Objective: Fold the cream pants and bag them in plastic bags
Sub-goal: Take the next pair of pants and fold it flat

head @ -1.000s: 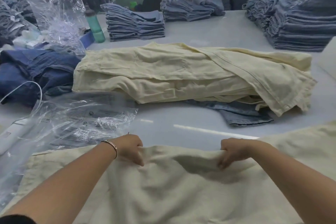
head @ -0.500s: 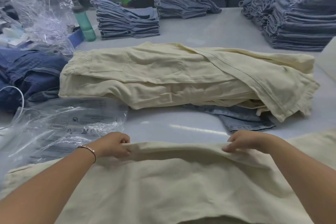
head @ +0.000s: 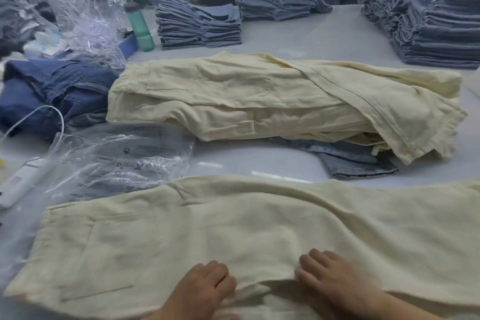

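One pair of cream pants (head: 233, 228) lies flat in front of you, its long axis running left to right across the table (head: 337, 36), with the pocketed waist end at your left and the legs running off toward the right edge of view. Both of your hands sit on the near edge of that cloth: your left hand (head: 205, 286) rests knuckles-up with the fingers bent down onto the fabric, and your right hand (head: 330, 275) lies just beside it with the fingers spread and bent at the folded near edge; you cannot tell from here whether either hand actually pinches the cloth. Beyond it, well apart, one stack of cream pants (head: 272, 104) lies with the same left-to-right axis, resting partly on one piece of pale denim (head: 355, 161). A pile of flat plastic bags (head: 124, 161) lies at your left, touching the far left corner of the spread pants. At the far side you have three stacks of folded blue jeans (head: 200, 26), one green bottle (head: 140, 26), and one heap of dark denim (head: 52, 93) at the left.
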Motion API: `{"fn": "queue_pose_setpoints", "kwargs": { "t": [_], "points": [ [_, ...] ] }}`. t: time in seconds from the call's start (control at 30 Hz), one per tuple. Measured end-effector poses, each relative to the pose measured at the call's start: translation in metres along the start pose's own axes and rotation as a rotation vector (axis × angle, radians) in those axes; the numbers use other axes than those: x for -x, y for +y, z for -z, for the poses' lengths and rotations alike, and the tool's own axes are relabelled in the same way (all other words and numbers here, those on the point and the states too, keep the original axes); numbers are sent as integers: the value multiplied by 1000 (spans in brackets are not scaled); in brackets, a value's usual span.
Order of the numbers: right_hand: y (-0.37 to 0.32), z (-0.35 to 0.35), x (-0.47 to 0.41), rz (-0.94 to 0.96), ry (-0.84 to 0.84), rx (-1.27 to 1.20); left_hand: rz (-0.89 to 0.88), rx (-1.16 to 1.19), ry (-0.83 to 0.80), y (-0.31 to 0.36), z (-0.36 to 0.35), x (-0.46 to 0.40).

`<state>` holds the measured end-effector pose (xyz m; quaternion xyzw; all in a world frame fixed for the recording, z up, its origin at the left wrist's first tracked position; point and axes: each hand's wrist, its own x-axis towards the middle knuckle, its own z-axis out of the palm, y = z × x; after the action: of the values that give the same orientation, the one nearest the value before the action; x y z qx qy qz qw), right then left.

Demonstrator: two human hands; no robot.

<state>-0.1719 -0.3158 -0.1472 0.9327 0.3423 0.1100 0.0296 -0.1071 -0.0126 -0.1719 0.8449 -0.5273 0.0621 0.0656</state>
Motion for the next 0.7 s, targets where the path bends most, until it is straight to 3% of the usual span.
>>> {"fn": "queue_pose_setpoints", "kwargs": {
  "t": [0.17,0.3,0.4,0.5,0.6,0.7],
  "points": [
    [-1,4,8,-296,-2,18,133,-76,-25,12,19,18],
    [0,21,26,-418,42,-91,226,-198,-176,20,38,30],
    [-5,36,44,-350,197,-91,343,-205,-36,26,51,32],
    [-17,39,63,-265,248,-70,420,-179,134,31,61,45],
    [-36,26,81,-192,75,-30,437,-209,50,50,50,64],
    [-43,16,88,-328,-99,-51,688,-247,-87,65,27,78]
  ]
}}
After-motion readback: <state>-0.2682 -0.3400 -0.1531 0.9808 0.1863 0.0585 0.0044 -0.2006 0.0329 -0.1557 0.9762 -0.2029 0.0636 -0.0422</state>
